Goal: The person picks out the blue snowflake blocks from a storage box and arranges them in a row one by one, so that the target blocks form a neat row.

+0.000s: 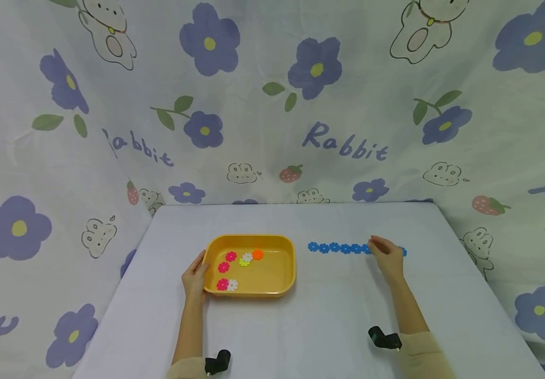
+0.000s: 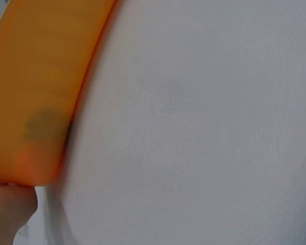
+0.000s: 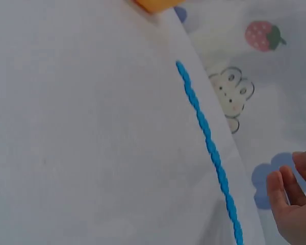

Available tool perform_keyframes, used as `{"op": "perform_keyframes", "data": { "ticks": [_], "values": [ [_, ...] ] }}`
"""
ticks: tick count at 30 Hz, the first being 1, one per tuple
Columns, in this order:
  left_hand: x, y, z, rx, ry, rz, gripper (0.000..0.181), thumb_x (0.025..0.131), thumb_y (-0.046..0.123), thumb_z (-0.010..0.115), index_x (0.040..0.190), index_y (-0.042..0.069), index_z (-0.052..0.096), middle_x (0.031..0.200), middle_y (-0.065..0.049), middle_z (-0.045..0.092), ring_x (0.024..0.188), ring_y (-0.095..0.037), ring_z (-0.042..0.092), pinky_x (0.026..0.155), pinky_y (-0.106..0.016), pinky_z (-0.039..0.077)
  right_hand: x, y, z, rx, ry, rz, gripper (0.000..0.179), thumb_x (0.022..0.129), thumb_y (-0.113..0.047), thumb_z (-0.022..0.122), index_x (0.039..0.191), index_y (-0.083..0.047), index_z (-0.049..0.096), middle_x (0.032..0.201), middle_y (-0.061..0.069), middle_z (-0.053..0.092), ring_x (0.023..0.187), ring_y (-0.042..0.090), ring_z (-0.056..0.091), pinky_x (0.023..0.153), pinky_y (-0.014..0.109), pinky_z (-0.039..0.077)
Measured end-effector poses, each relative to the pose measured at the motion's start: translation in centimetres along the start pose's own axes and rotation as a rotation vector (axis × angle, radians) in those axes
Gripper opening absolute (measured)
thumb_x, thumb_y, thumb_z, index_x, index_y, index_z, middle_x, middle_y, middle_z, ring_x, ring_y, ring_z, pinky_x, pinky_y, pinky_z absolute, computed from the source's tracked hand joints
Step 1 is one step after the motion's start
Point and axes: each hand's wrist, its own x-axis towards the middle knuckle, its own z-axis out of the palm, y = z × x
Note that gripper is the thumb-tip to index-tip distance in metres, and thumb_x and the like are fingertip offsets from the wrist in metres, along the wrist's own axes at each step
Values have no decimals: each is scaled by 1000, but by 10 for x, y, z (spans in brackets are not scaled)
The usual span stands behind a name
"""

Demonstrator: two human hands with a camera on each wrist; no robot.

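Observation:
At the left end of a yellow tray (image 1: 267, 273), my left hand (image 1: 195, 273) grips the rim. Inside lie several small flower-shaped plastic discs: pink discs (image 1: 224, 267), white discs (image 1: 232, 285), a yellow-green disc (image 1: 244, 262) and an orange disc (image 1: 257, 255). In the left wrist view the tray's orange-yellow wall (image 2: 46, 66) rises above the hand. A row of blue flower-shaped discs (image 1: 334, 247) stretches across the right of the table. My right hand (image 1: 388, 258) hovers over its right part, covering some discs. The right wrist view shows its fingers (image 3: 277, 191) apart, with nothing between them.
A white cloth covers the table (image 1: 334, 310). Behind and beside it hangs a curtain (image 1: 253, 121) printed with flowers and rabbits. Black wrist devices (image 1: 384, 338) sit at both sleeves.

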Motion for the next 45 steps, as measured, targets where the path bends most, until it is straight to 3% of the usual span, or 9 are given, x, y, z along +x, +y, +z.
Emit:
{"op": "perform_keyframes", "data": {
  "ticks": [4, 11, 17, 25, 33, 40, 45],
  "values": [
    [-1, 1, 0, -1, 14, -9, 45, 92, -1, 52, 137, 1, 47, 145, -13, 41, 133, -20, 39, 96, -18, 43, -10, -15, 30, 94, -166, -29, 40, 91, -12, 62, 124, 8, 54, 120, 28, 58, 91, 2, 63, 82, 20, 53],
    [-1, 2, 1, 12, 17, -7, 45, 93, 1, 53, 137, 1, 47, 145, -13, 41, 132, -21, 40, 99, -21, 42, -31, -40, 97, 155, -358, -117, 37, 86, -7, 67, 118, 9, 59, 114, 31, 60, 94, 13, 65, 81, 22, 55],
    [-1, 2, 1, 12, 15, -13, 45, 93, 1, 52, 137, 1, 46, 145, -13, 41, 132, -21, 40, 100, -23, 42, -49, -57, 154, 87, -502, -129, 38, 86, -12, 68, 117, 8, 60, 110, 20, 65, 100, 27, 64, 84, 28, 54],
    [-1, 2, 1, 3, 10, -7, 45, 93, 1, 52, 137, 1, 46, 145, -13, 40, 133, -21, 39, 101, -24, 40, -59, -64, 213, -122, -744, -158, 36, 86, -8, 66, 118, 7, 60, 113, 22, 64, 99, 30, 64, 84, 33, 55],
    [-2, 0, 1, -2, 6, -8, 45, 93, 0, 51, 137, 1, 46, 145, -13, 40, 133, -22, 39, 100, -23, 41, -71, -59, 254, -399, -792, -189, 38, 77, -10, 74, 111, 5, 65, 102, 12, 66, 93, 21, 59, 84, 30, 52],
    [0, -1, 1, 0, 10, 5, 45, 92, -1, 51, 137, -1, 46, 144, -15, 41, 132, -22, 39, 101, -24, 40, -84, -70, 280, -378, -910, -110, 40, 79, -13, 74, 115, 2, 65, 97, 7, 68, 87, 13, 59, 82, 21, 50],
    [0, 0, 1, 2, 18, 3, 44, 92, -1, 52, 136, -1, 47, 142, -15, 43, 127, -19, 46, 99, -26, 43, -91, -73, 299, -357, -942, -41, 40, 81, -15, 73, 117, 0, 64, 95, 5, 69, 81, 10, 60, 79, 18, 51]
  ]
}}
